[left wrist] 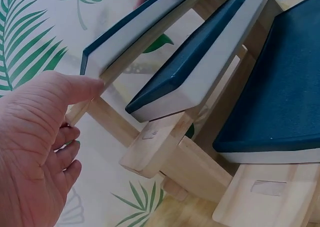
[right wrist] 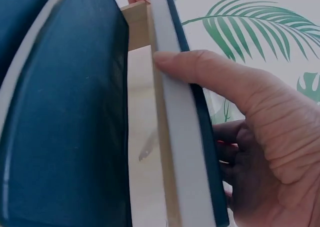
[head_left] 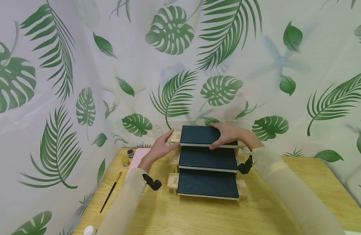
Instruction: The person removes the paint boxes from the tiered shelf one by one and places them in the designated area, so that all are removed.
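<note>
A wooden three-tier rack [head_left: 172, 181] stands on the table, with a dark blue, white-edged panel on each tier. My left hand [head_left: 160, 148] is at the left wooden end of the top tier. In the left wrist view, that hand's thumb lies on this end piece by the panel's corner, fingers curled behind it. My right hand [head_left: 227, 133] grips the top panel [head_left: 195, 134] right of its middle. In the right wrist view, its thumb [right wrist: 175, 64] presses the white front edge while the fingers reach round the back. The middle panel [head_left: 208, 158] and lowest panel [head_left: 208, 183] lie below.
Left of the rack are a pink flat item [head_left: 137, 158], a yellow paint pot [head_left: 125, 161], a dark small pot [head_left: 130, 153] and a paintbrush [head_left: 111, 192]. A white-lidded jar [head_left: 89, 230] sits at the front left. A leaf-patterned sheet [head_left: 174, 65] hangs close behind the rack.
</note>
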Demonstrator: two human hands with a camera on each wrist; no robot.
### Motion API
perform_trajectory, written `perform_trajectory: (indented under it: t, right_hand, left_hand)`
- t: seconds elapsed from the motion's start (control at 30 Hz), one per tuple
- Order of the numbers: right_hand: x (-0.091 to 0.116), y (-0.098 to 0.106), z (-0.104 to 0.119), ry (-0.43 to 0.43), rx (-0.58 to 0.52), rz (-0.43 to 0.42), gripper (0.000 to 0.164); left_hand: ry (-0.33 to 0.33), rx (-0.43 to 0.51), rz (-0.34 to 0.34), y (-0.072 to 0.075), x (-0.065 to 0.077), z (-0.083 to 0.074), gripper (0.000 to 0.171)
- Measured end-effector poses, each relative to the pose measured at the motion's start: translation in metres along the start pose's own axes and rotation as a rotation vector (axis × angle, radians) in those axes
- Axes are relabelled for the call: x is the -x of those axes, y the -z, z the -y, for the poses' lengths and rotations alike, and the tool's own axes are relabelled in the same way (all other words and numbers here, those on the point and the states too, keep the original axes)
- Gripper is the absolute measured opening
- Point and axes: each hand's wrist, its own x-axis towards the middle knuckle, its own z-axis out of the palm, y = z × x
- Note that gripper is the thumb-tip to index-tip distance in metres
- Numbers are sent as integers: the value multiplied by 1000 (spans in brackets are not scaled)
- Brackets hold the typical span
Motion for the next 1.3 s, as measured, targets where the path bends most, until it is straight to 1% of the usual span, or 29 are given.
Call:
perform_trajectory:
  t: [0.13, 0.27, 0.6, 0.8, 0.9, 1.03, 1.13, 1.2, 1.3]
  right_hand:
    - [-4, 2, 2, -11, -28, 41, 120]
    - [-4, 1, 2, -12, -59, 37, 119]
    - [-3, -3, -1, 30, -82, -29, 114]
    - [0, -5, 0, 46, -79, -72, 112]
    - [2, -5, 1, 56, -54, -108, 111]
    - [7, -4, 0, 74, -36, -164, 109]
    - [13, -2, -1, 87, -50, -188, 107]
    - [19, 0, -3, 93, -55, -203, 107]
    - [28, 3, -6, 90, -36, -229, 107]
  left_hand:
    - [-11, 19, -4, 0, -1, 0, 78]
    - [-12, 30, -12, 1, -2, -1, 77]
    - [5, 50, -23, -1, -4, -2, 77]
    - [23, 65, -46, -2, -3, 0, 77]
    - [25, 74, -57, -2, -2, -1, 77]
    - [9, 84, -58, -2, -2, -1, 76]
    - [1, 80, -61, -3, -1, -2, 76]
    - [5, 72, -66, -3, -1, -2, 76]
    - [11, 64, -75, -4, 0, -3, 77]
